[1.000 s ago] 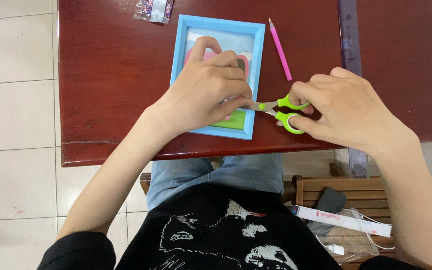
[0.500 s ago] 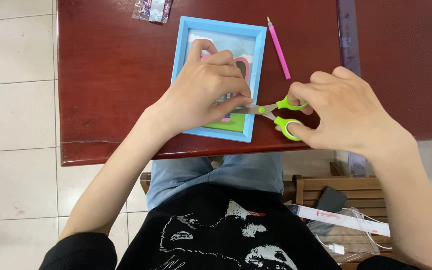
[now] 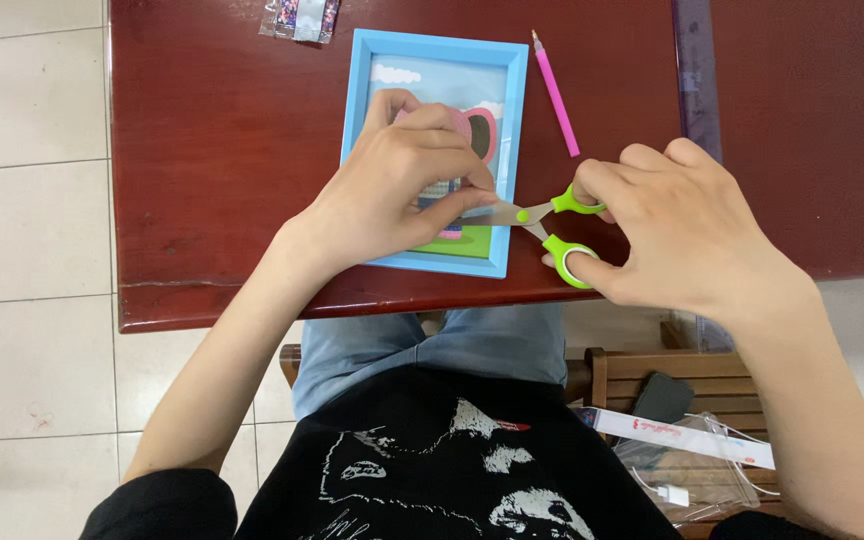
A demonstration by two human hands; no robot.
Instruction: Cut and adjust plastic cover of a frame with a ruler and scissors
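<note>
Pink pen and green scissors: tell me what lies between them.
Nothing but bare red table between the pink pen and the green scissors held by the right hand, in the head view.

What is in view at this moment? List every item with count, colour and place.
picture frame: 1, light blue, mid table, under the left hand
scissors: 1, green handles, beside the frame's right edge
pen: 1, pink, right of the frame
small packet: 1, clear, table's far edge
table: 1, dark red
wooden chair: 1, brown, lower right, holding clear bags
floor tiles: pale, left
left hand: 1, pressing on the frame
right hand: 1, its grip on the scissors
</note>
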